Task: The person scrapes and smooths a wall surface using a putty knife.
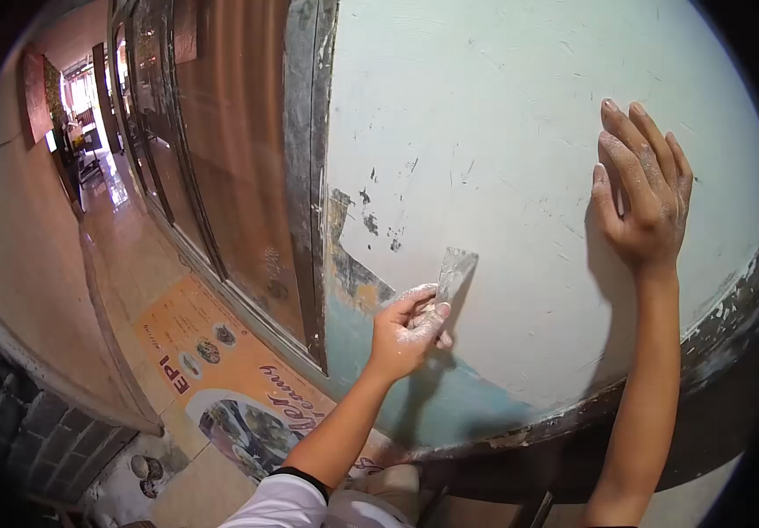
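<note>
We have white over most of the wall [520, 150], but a teal area [463, 396] shows uncovered below our left hand [408, 339], which grips a scraper [456, 268]. Our right hand [648, 198] is open by the wall. Dark marks [370, 223] show up-left of the scraper.

Home or small shop, unclear which, under repair: patchy wall [503, 132] at 1 o'clock, curtained glass doors [239, 114] at 11, tiled floor [126, 242] at 9, food banner [252, 352] at 8
</note>
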Motion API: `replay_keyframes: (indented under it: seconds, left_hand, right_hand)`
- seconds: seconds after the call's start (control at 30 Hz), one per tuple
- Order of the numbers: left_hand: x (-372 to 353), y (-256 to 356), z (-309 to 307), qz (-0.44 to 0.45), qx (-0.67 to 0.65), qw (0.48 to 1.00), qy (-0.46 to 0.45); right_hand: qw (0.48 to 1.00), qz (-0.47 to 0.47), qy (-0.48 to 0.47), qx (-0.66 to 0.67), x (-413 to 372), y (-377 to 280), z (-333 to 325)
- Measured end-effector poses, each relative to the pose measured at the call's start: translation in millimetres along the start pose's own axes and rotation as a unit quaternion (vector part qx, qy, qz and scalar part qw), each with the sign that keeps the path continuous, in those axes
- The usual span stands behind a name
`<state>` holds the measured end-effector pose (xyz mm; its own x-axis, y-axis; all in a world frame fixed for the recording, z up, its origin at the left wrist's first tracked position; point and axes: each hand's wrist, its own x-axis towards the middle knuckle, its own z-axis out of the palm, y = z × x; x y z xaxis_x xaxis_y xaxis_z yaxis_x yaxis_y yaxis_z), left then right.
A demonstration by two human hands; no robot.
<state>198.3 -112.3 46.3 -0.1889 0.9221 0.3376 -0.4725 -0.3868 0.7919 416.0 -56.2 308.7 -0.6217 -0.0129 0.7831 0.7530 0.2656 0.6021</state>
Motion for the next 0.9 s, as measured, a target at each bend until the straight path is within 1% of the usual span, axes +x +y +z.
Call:
replay_keyframes:
  seconds: [0.1,0.13,0.17,0.2,0.23,0.27,0.3,0.33,0.37,0.4,0.43,0.5,0.57,0.63,0.67,0.77,0.83,0.9]
  left_hand:
    - [3,-2,-1,-0.033,-0.008,0.999,-0.012]
    - [4,-5,-2,-0.032,0.055,0.998,0.003]
    - [8,-12,-6,-0.032,0.053,0.998,0.002]
    - [13,-13,-8,0.016,0.154,0.988,-0.007]
    - [17,-14,-9,0.065,0.252,0.965,-0.016]
    - [14,-15,-6,0.054,0.316,0.947,0.022]
    - [16,-19,-7,0.054,0.315,0.947,0.021]
    - [20,-27,-9,0.217,0.384,0.897,0.031]
    - [22,-34,-11,0.371,0.439,0.817,0.040]
    - [18,-35,-10,0.337,0.457,0.822,0.036]
    - [16,-36,-8,0.337,0.457,0.823,0.035]
    - [11,-34,-2,0.297,0.517,0.801,0.052]
    - [9,-35,-1,0.300,0.503,0.810,0.044]
    - [8,-33,-6,0.336,0.482,0.808,0.038]
    - [10,-31,-9,0.337,0.482,0.808,0.037]
    - [16,-26,-16,0.396,0.492,0.775,-0.015]
    - [15,-19,-12,0.385,0.494,0.780,-0.019]
    - [14,-19,-12,0.322,0.493,0.806,-0.056]
  right_hand:
    - [1.000,-0.005,0.000,-0.005,-1,0,0]
    - [1.000,-0.002,0.000,-0.004,-1,-1,0]
    - [1.000,0.000,0.000,-0.004,-1,-1,0]
    - [1.000,-0.001,0.004,-0.007,-3,0,3]
    - [1.000,-0.002,0.004,-0.008,-3,1,3]
    - [1.000,-0.002,0.003,-0.005,-3,1,2]
    - [1.000,0.000,0.002,-0.001,-2,1,2]
    - [1.000,0.000,0.002,-0.003,-2,1,2]
    - [1.000,0.000,0.002,-0.003,-2,0,2]
    - [1.000,0.000,0.004,-0.003,-2,0,2]
    - [1.000,0.000,0.003,-0.005,-2,0,2]
    - [1.000,0.002,0.006,-0.001,-2,0,2]
    - [1.000,0.003,0.006,-0.003,-1,-1,2]
    - [1.000,0.004,0.007,-0.003,-2,0,2]
    - [1.000,-0.001,0.002,-0.005,-2,1,2]
    - [1.000,-0.004,-0.004,-0.009,-3,1,1]
    - [1.000,-0.003,-0.005,-0.008,-3,-1,1]
    - [1.000,0.001,-0.009,-0.004,-2,0,0]
